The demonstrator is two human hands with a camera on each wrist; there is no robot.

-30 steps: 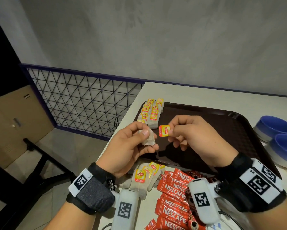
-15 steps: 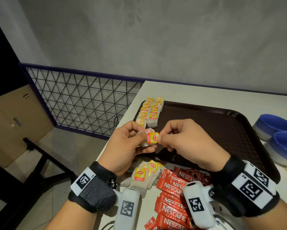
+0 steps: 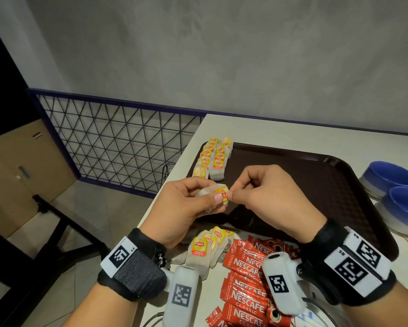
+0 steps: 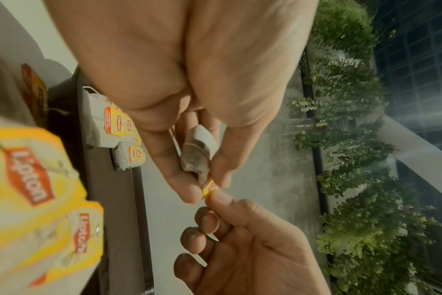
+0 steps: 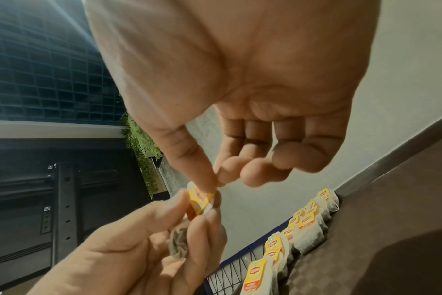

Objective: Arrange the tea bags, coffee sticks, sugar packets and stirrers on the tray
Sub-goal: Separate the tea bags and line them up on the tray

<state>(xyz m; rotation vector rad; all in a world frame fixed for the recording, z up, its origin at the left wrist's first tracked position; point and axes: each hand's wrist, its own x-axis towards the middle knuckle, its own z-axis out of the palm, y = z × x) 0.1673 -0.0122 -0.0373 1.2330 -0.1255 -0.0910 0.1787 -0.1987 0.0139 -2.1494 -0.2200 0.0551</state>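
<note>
Two hands, one tea bag

Left hand [image 3: 181,208] grips a tea bag [image 3: 207,194] above the tray's [image 3: 316,185] near-left corner; right hand [image 3: 264,199] pinches its yellow tag [image 3: 223,193] (thumb and forefinger). Tea bag rows [image 3: 213,156] line the tray's left edge.

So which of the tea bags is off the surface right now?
The tea bag between both hands: left hand holds its pouch, right hand pinches its yellow tag. The others lie on the tray or table.

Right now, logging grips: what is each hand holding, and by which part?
Left hand grips one tea bag by its pouch; right hand pinches its yellow tag.
</note>
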